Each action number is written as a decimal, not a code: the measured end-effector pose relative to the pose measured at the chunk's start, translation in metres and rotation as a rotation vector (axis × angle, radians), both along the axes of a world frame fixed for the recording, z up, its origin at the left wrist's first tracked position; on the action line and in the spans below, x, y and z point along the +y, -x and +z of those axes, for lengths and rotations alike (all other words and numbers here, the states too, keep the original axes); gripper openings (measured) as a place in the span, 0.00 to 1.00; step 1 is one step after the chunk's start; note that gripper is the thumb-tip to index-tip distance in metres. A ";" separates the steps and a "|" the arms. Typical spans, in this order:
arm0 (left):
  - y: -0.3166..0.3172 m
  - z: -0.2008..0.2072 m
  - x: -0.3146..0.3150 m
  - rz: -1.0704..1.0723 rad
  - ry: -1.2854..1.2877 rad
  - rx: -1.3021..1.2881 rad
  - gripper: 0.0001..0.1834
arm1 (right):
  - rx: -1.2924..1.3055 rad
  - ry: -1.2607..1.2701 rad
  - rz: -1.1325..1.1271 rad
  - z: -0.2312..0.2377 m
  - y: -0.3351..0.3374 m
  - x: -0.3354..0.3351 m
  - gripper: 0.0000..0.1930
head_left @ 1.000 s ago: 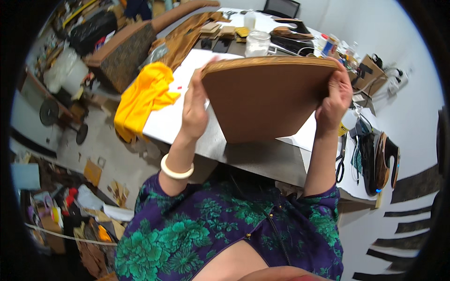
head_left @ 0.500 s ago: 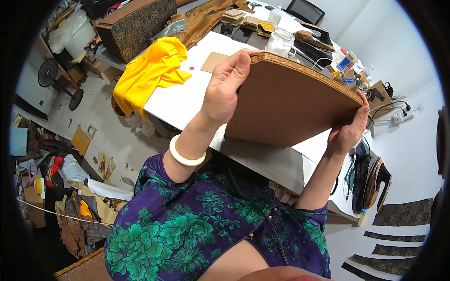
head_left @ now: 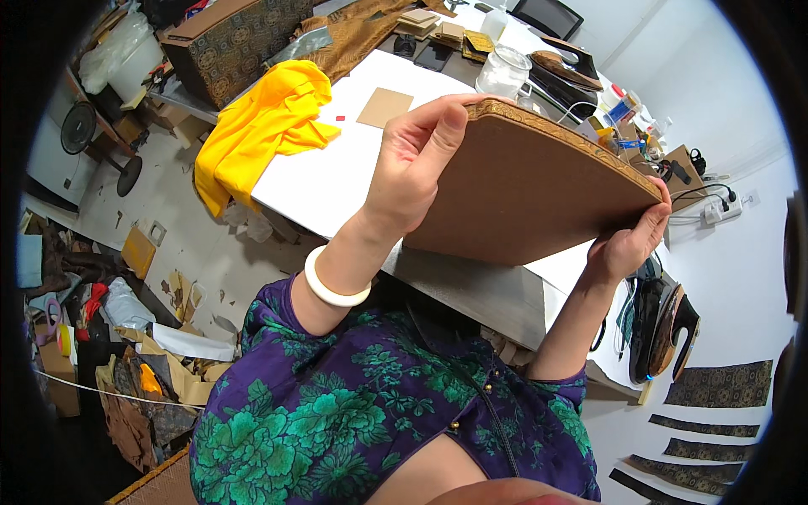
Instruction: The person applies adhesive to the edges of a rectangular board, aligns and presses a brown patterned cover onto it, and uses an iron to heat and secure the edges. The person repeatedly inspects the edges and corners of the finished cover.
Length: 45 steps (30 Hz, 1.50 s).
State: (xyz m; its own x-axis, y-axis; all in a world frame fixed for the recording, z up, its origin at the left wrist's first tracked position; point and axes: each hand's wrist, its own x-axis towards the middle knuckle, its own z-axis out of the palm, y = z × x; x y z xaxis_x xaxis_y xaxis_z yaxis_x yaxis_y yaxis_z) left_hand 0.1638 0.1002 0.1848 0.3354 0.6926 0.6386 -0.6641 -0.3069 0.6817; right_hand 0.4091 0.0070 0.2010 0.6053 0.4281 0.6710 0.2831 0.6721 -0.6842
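Note:
Between my hands I hold up a large brown board (head_left: 530, 189) with rounded corners and a patterned golden-brown fabric edge. Its plain face is turned toward me, and it tilts over the worktable's near side. My left hand (head_left: 418, 164) grips the upper left corner, thumb on the plain side and fingers behind, out of sight. At the right edge my right hand (head_left: 633, 236) holds the board the same way, lower down. The board's far face is hidden. A cream bangle (head_left: 334, 280) circles my left forearm.
Yellow cloth (head_left: 269, 126) drapes over the white table's (head_left: 307, 189) left edge. Near it lies a small tan card (head_left: 385, 108). Behind the board stand a clear jar (head_left: 503, 71) and an iron (head_left: 564, 63). Another iron (head_left: 671, 332) sits at right. Scraps crowd the floor at left.
The board and both hands have shifted slightly right and down in the picture. My grip on the board stays the same.

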 end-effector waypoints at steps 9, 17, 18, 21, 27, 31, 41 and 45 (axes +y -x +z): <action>0.001 0.014 -0.011 -0.042 0.030 -0.019 0.26 | -0.016 0.017 0.026 0.002 0.000 0.000 0.24; 0.019 0.031 0.008 -0.249 0.132 0.110 0.23 | 0.069 0.151 0.495 0.006 -0.038 -0.014 0.31; 0.017 0.033 0.007 -0.252 0.100 0.106 0.25 | 0.070 0.155 0.567 0.007 -0.041 -0.015 0.31; 0.018 0.029 0.016 -0.389 0.147 0.040 0.29 | 0.063 0.130 0.583 0.010 -0.035 -0.017 0.33; 0.027 0.024 0.022 -0.357 0.224 0.007 0.32 | -0.123 0.016 0.409 -0.003 -0.031 -0.007 0.22; 0.032 0.025 0.021 -0.373 0.244 0.003 0.30 | -0.127 0.032 0.323 -0.013 -0.033 -0.002 0.19; 0.008 0.039 -0.003 0.198 -0.167 0.132 0.18 | -0.464 -0.039 0.239 0.023 -0.040 -0.005 0.11; 0.002 0.044 0.004 0.495 -0.572 0.289 0.08 | -0.695 -0.024 0.112 0.043 -0.040 -0.004 0.06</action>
